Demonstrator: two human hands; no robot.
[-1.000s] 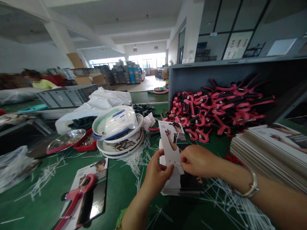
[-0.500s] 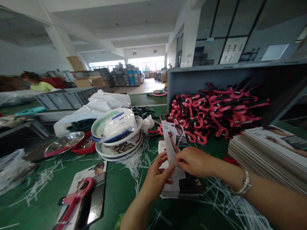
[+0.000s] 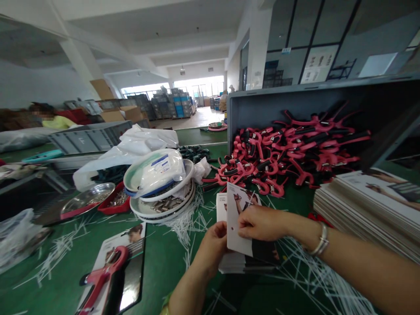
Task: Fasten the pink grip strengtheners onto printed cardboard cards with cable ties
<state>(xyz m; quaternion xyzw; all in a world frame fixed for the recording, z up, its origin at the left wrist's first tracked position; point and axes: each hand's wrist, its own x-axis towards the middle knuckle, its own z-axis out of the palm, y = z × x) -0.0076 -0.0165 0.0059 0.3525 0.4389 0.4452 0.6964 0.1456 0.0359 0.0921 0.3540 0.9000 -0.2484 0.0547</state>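
Printed card (image 3: 238,241), left fingers (image 3: 220,228) closed on its edge, right fingers (image 3: 245,220) curled together against its front

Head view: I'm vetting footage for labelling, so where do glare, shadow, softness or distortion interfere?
In the head view, the far windows wash out; a bright reflection hides part of the lower-left card; the grey crate's right end sinks into shadow; wide-angle distortion seems to tilt the left pillar; fine print on the held card is too soft to read.

Your picture card (image 3: 233,212), tipped a little
You hold it over the card pile (image 3: 231,264): white and dark, small hole, thin white tie (image 3: 252,198) in front.
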